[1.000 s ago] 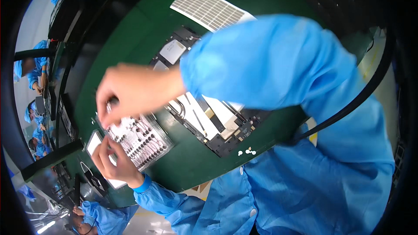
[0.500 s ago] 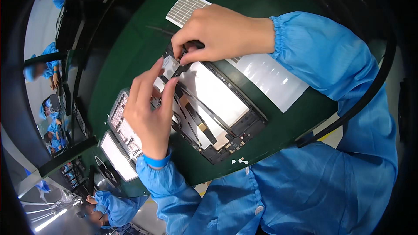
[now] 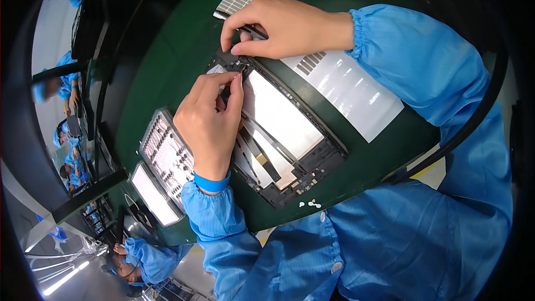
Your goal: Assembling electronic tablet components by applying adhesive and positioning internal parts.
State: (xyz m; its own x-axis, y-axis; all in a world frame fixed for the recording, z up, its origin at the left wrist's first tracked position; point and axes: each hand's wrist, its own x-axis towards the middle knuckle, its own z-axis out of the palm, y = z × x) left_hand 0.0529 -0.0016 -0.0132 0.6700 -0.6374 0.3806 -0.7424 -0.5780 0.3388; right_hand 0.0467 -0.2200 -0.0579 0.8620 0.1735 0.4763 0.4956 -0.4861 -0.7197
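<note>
Fingers of the left hand (image 3: 206,120), spread half a second ago, are now pinched together at the far end of the device (image 3: 287,120); whatever lies between them is hidden. Right hand (image 3: 281,25) hangs at that same end, curled round a slim dark tool (image 3: 255,32), so work seems narrowed to one small spot. Device lies slantwise on the counter (image 3: 370,164), its near end by white bits (image 3: 311,203) at the counter's near edge.

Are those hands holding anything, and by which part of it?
The right hand holds a slim dark tool partway along its length. Whether the left hand pinches anything cannot be told.
</note>
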